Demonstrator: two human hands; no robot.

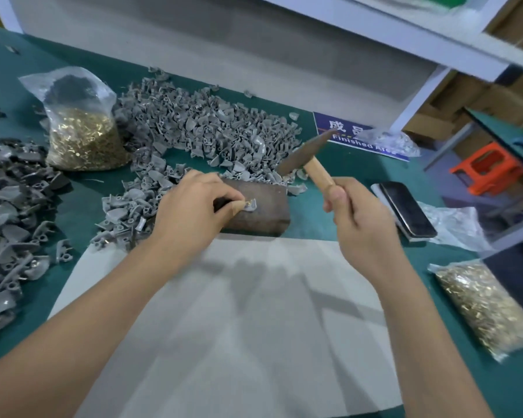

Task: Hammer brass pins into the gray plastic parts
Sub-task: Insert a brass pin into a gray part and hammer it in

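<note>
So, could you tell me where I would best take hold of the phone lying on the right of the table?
Grip the phone across its two long edges, coming from above. It lies flat, screen up, so only those narrow sides offer a pinch. Its near end rests on a clear bag, and the right hand with the hammer is just beside it.

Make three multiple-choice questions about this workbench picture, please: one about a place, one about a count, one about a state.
1. Where does the phone lie?
A. right of the block
B. on the plastic parts
C. on the shelf

2. How many bags of brass pins show?
A. one
B. two
C. four

3. What is the right hand doing?
A. resting flat
B. gripping the hammer handle
C. holding a bag

Answers:
1 A: the phone lies on the green mat right of the dark block.
2 B: one bag stands far left, another bag lies at the right.
3 B: its fingers wrap the wooden handle, with the hammer raised.
</note>
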